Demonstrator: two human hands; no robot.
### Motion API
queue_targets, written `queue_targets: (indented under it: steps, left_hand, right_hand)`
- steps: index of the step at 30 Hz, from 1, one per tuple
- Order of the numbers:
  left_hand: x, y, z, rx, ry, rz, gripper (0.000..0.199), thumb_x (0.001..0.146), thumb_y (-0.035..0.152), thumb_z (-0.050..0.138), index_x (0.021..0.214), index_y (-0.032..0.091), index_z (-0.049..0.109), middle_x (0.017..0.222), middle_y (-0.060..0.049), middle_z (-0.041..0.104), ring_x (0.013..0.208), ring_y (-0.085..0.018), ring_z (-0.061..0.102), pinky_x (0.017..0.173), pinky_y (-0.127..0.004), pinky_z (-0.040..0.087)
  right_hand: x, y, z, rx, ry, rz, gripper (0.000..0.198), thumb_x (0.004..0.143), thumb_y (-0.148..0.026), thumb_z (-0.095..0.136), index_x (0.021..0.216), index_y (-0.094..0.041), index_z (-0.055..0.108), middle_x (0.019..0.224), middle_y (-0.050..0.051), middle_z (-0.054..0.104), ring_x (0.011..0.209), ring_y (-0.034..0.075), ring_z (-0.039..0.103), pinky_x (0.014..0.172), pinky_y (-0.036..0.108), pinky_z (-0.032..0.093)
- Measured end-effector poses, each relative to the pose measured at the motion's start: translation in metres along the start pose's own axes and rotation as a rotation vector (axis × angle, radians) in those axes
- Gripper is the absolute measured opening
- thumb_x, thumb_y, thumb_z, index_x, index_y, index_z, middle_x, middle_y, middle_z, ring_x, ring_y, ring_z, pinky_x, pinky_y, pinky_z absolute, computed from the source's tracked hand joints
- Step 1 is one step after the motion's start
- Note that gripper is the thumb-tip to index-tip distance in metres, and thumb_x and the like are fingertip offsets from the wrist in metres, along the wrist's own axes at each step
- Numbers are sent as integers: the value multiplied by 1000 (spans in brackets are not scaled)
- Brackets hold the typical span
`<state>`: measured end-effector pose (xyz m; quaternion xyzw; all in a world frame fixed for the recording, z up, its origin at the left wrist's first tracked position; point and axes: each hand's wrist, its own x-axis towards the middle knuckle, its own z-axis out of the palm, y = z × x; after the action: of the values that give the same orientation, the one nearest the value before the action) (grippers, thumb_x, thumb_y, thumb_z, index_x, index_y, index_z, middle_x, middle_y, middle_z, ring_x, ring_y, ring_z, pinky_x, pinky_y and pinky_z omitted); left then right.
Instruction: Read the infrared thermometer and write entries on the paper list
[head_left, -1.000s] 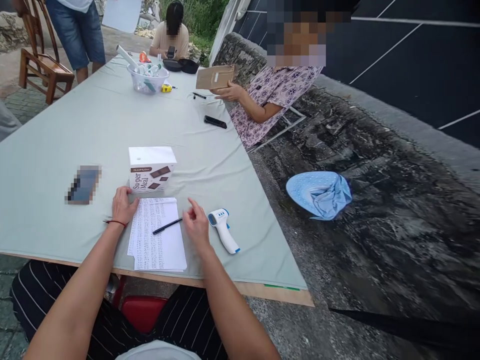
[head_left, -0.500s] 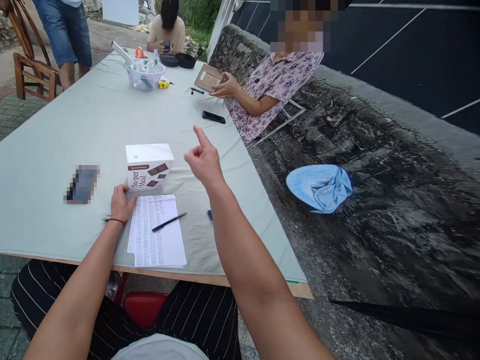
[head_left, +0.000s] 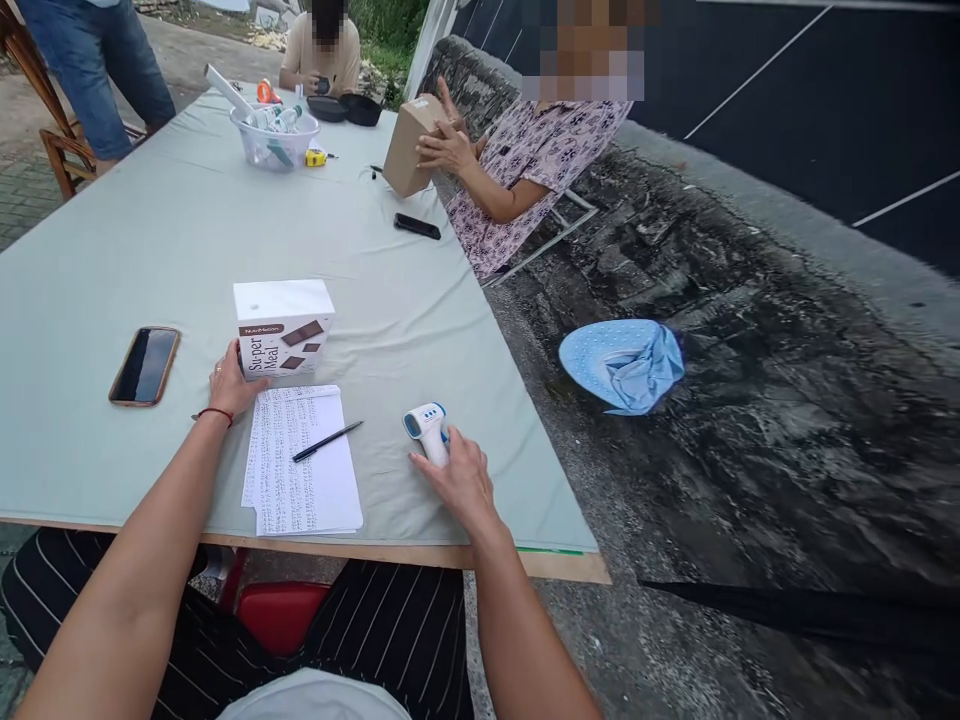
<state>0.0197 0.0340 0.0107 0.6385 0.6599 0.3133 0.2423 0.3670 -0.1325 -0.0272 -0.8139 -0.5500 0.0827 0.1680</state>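
A white box (head_left: 285, 340) printed "Su-per Meal" stands on the cloth-covered table. My left hand (head_left: 231, 378) is at its lower left corner, fingers along the side and thumb by the front bottom edge. To the right, a white-and-blue infrared thermometer (head_left: 429, 430) lies on the cloth. My right hand (head_left: 463, 475) has its thumb and fingers around the thermometer's handle, which they partly hide. Handwritten sheets (head_left: 300, 500) with a black pen (head_left: 328, 441) across them lie between my hands.
A phone (head_left: 145, 366) lies at left and a black phone (head_left: 417, 227) farther off. A co-worker at right holds a cardboard box (head_left: 412, 145). A plastic basin (head_left: 274, 148) of bottles and a yellow tape measure (head_left: 316, 158) stand farther back. A blue hat (head_left: 622, 365) is beyond the right edge.
My right hand has come down from pointing forward to the thermometer, which was mostly hidden by my arm. My left hand stays at the white box. The co-worker has tilted the cardboard box upright.
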Motion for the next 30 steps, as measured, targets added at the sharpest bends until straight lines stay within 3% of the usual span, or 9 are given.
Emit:
queue_targets:
  steps: [3, 8, 13, 15, 18, 23, 30]
  left_hand:
    - [0, 4, 2, 77, 13, -2, 66, 69, 39, 72, 129, 28, 44, 127, -9, 59, 126, -37, 47, 102, -55, 37]
    - [2, 1, 7, 77, 30, 10, 70, 70, 48, 71, 131, 27, 44, 124, -12, 62, 124, -39, 48, 100, -56, 36]
    - [-1, -4, 11, 12, 88, 52, 58, 83, 52, 55, 131, 22, 47, 119, -10, 65, 114, -30, 56, 105, -49, 33]
    - [-2, -5, 11, 29, 102, 65, 54, 87, 53, 50, 128, 19, 50, 113, -11, 66, 108, -28, 57, 104, -46, 34]
    - [-4, -6, 11, 91, 103, 100, 48, 92, 52, 40, 122, 17, 56, 103, -11, 67, 101, -28, 58, 101, -45, 36]
    - [-6, -7, 16, 177, 106, 127, 48, 97, 49, 27, 120, 19, 57, 103, -12, 65, 104, -28, 55, 100, -45, 34]
    - [-10, -5, 21, 230, 88, 135, 52, 99, 49, 22, 126, 21, 55, 107, -12, 65, 106, -28, 55, 100, -43, 34]
  right_hand:
    - [-3, -3, 6, -2, -40, 53, 63, 80, -52, 54, 131, -15, 48, 118, 18, 57, 110, 32, 52, 91, 42, 42]
    - [4, -13, 5, 153, -33, 205, 49, 76, -49, 57, 114, -16, 59, 104, 16, 63, 100, 31, 57, 80, 40, 44]
    - [1, -53, -6, 908, -28, 155, 45, 68, -51, 63, 99, -19, 60, 87, 5, 65, 79, 20, 57, 69, 32, 45]
    - [-3, -84, -9, 1188, -148, 127, 34, 67, -50, 63, 82, -19, 58, 67, -1, 58, 62, 15, 50, 59, 28, 40]
    - [-4, -134, -7, 1425, -334, 87, 29, 66, -46, 64, 69, -20, 54, 59, -3, 51, 55, 11, 43, 53, 26, 34]
    - [9, -188, 7, 1505, -430, 43, 28, 68, -46, 65, 72, -20, 55, 56, -5, 47, 52, 10, 39, 51, 25, 31]
    - [19, -195, 37, 1367, -350, 52, 34, 67, -53, 67, 72, -20, 57, 55, -6, 50, 53, 10, 40, 53, 24, 34]
